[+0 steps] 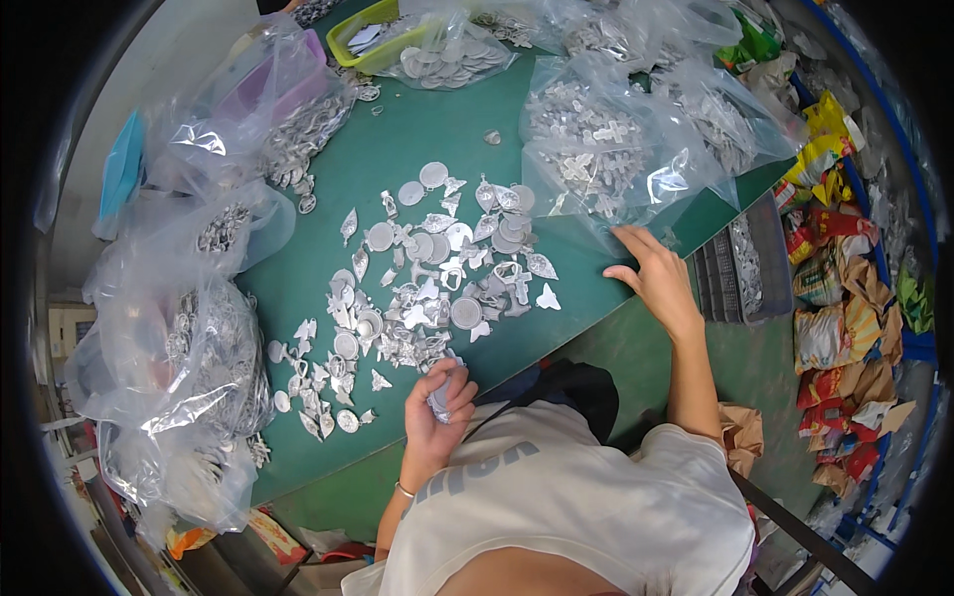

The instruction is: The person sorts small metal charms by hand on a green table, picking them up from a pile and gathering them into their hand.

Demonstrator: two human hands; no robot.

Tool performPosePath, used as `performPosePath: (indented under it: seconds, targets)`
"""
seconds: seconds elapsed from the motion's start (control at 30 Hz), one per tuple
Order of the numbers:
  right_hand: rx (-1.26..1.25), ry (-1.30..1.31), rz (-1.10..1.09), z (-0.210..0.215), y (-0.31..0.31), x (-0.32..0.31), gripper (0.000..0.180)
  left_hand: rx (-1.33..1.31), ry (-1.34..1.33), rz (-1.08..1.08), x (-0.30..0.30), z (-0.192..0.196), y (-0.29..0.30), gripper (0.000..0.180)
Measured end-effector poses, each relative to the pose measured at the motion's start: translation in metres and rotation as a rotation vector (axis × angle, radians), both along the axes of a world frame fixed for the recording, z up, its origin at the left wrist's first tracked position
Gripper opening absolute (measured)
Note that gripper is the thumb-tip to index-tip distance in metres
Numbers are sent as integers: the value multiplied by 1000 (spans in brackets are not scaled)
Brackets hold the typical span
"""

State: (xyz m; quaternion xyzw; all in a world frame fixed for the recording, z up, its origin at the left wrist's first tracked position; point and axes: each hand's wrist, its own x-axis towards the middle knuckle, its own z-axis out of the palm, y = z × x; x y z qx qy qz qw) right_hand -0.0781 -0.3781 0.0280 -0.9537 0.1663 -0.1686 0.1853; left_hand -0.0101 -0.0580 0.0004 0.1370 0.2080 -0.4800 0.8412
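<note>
My left hand (434,409) is at the table's near edge, its fingers curled round some silver-grey metal charms (441,399); how many it holds is hidden. Just beyond it spreads a loose pile of metal charms (465,313): round discs, leaf shapes, rings and small figures. My right hand (651,276) lies at the table edge farther right, fingers stretched out and thumb apart, with nothing in it. It is beside the lower edge of a clear plastic bag (646,194) full of small cross-shaped metal pieces; whether the fingertips touch the plastic I cannot tell.
Clear bags of metal pieces (199,368) line the left side of the green table (437,129). At the back stand a yellow-green basket (348,35) and a purple basket (273,84). A grey crate (775,258) sits below the right edge, near shelves of colourful packages (835,338).
</note>
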Motion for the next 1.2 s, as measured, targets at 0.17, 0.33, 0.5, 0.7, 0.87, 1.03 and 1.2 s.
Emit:
performPosePath:
  seconds: [0.17, 0.33, 0.5, 0.7, 0.87, 1.03, 1.2]
  targets:
    - [-33, -317, -54, 5, -25, 19, 15, 8, -38, -30, 0, 3, -5, 19]
    - [-18, -454, -86, 50, -46, 64, 10, 10, -32, -23, -2, 2, -7, 20]
    - [-17, -545, -114, 56, -49, 84, 10, 14, -27, 13, -4, 2, -5, 21]
    - [181, -565, -221, 42, -57, 76, 13, 10, -19, 8, -3, 3, -3, 19]
    - [367, -639, -161, 65, -86, 125, 17, 20, -40, -13, -4, 3, -6, 18]
    - [441, -694, -85, 75, -104, 163, 16, 183, -267, -157, 3, 10, -14, 20]
    - [473, -644, -23, 79, -107, 174, 14, 793, -1224, -309, 57, 62, -85, 55]
